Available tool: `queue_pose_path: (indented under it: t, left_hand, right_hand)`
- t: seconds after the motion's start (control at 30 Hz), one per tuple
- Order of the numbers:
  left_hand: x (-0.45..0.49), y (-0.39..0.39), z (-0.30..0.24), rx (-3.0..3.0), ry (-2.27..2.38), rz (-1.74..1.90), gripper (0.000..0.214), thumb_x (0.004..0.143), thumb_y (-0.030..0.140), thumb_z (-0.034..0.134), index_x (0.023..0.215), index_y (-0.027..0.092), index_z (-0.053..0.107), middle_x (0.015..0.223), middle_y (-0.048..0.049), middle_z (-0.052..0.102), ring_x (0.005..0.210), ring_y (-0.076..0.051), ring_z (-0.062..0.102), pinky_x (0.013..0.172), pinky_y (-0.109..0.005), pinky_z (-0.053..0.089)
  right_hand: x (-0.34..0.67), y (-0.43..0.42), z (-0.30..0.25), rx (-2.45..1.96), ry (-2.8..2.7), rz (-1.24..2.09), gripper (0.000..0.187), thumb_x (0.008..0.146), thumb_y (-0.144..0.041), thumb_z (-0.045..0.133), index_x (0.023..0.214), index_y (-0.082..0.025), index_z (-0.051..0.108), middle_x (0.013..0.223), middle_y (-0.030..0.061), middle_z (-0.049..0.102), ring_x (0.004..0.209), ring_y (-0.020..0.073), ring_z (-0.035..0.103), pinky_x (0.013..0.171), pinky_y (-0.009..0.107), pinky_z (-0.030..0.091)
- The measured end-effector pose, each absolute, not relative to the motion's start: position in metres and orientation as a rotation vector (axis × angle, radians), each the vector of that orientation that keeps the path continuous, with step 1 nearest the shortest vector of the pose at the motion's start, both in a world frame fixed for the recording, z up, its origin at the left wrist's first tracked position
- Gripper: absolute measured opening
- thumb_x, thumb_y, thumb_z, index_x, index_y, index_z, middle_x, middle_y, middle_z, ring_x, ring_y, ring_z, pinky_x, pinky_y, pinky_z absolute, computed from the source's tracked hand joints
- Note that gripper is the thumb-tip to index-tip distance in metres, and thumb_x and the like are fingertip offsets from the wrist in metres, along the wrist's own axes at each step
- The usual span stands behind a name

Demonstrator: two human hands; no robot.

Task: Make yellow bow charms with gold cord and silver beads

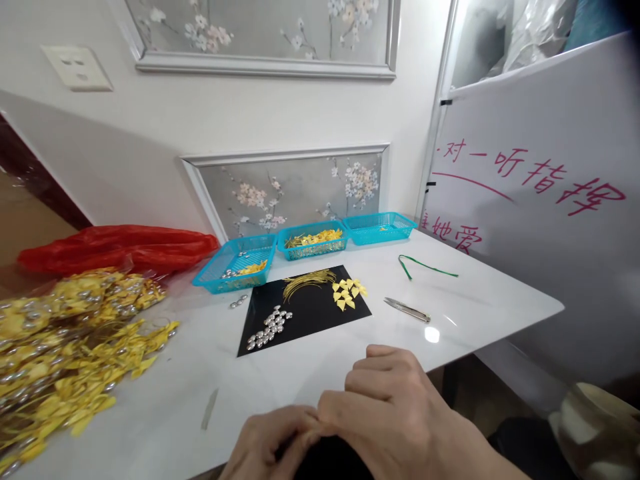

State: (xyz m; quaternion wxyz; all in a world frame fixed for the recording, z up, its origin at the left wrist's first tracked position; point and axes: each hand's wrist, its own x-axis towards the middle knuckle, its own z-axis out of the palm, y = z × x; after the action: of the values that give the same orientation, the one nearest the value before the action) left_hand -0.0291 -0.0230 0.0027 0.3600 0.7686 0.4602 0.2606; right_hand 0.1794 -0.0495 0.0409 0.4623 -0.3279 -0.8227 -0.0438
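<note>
My left hand (273, 440) and my right hand (395, 410) meet at the near edge of the white table (475, 297), fingertips pinched together over something dark that I cannot make out. Beyond them lies a black mat (310, 313) carrying a cluster of silver beads (267, 328), a bundle of gold wires (307, 280) and a few yellow petals (349, 292).
Three blue baskets (235, 263) stand in a row at the back. A pile of finished yellow sprigs (65, 340) and a red bag (120, 247) fill the left side. Small snips (407, 310) and a green wire (425, 265) lie to the right; a whiteboard (540, 200) stands beyond.
</note>
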Motion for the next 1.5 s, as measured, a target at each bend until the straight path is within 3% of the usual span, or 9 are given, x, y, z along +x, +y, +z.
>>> queue_pose_path:
  t: [0.2,0.6,0.87,1.13,1.3,1.5]
  left_hand:
    - [-0.032,-0.012,0.010,1.715,1.367,1.042,0.014,0.073,0.030,0.076,0.061,0.023,0.077,0.080,-0.0047,0.080,0.078,-0.024,0.073,0.073,-0.025,0.055]
    - [-0.039,0.002,-0.005,1.596,1.343,1.249,0.017,0.064,0.029,0.083,0.056,0.022,0.070,0.072,-0.0029,0.076,0.069,-0.019,0.069,0.066,-0.024,0.055]
    - [-0.046,-0.013,0.014,1.535,1.304,1.263,0.025,0.065,0.025,0.081,0.055,0.021,0.059,0.065,0.0025,0.071,0.060,-0.013,0.065,0.056,-0.019,0.053]
    - [-0.048,-0.008,0.003,1.900,1.298,1.112,0.008,0.074,0.025,0.074,0.066,0.027,0.079,0.074,-0.0014,0.081,0.070,-0.019,0.074,0.064,-0.020,0.055]
    - [-0.042,-0.006,0.001,2.111,1.170,1.054,0.013,0.077,0.024,0.069,0.069,0.028,0.077,0.068,0.0019,0.078,0.061,-0.016,0.071,0.060,-0.019,0.052]
    - [-0.051,-0.007,-0.002,2.083,1.260,1.176,0.015,0.075,0.019,0.073,0.062,0.025,0.071,0.072,0.0017,0.077,0.067,-0.016,0.072,0.066,-0.020,0.051]
  right_hand:
    - [0.191,-0.043,0.038,-0.781,-1.993,0.033,0.024,0.093,-0.009,0.047,0.081,-0.018,0.065,0.055,-0.0054,0.047,0.048,0.0095,0.036,0.054,0.027,0.028]
    - [0.207,-0.038,0.018,-0.878,-1.897,0.159,0.023,0.097,-0.016,0.052,0.079,-0.016,0.066,0.055,-0.0043,0.049,0.049,0.0097,0.041,0.054,0.025,0.031]
    - [0.207,-0.028,0.005,-0.975,-1.846,0.327,0.023,0.096,-0.017,0.053,0.077,-0.017,0.068,0.059,-0.0025,0.057,0.053,0.0106,0.049,0.055,0.023,0.036]
    - [0.210,-0.034,0.015,-0.941,-1.839,0.249,0.023,0.096,-0.017,0.054,0.078,-0.017,0.067,0.058,-0.0035,0.056,0.051,0.0096,0.048,0.053,0.023,0.035]
    - [0.210,-0.033,0.019,-0.953,-1.820,0.167,0.022,0.096,-0.017,0.054,0.078,-0.016,0.067,0.058,-0.0031,0.057,0.051,0.0098,0.048,0.052,0.024,0.035]
    - [0.201,-0.033,0.016,-0.939,-1.873,0.149,0.023,0.096,-0.017,0.053,0.078,-0.017,0.066,0.055,-0.0044,0.051,0.049,0.0098,0.046,0.051,0.024,0.034]
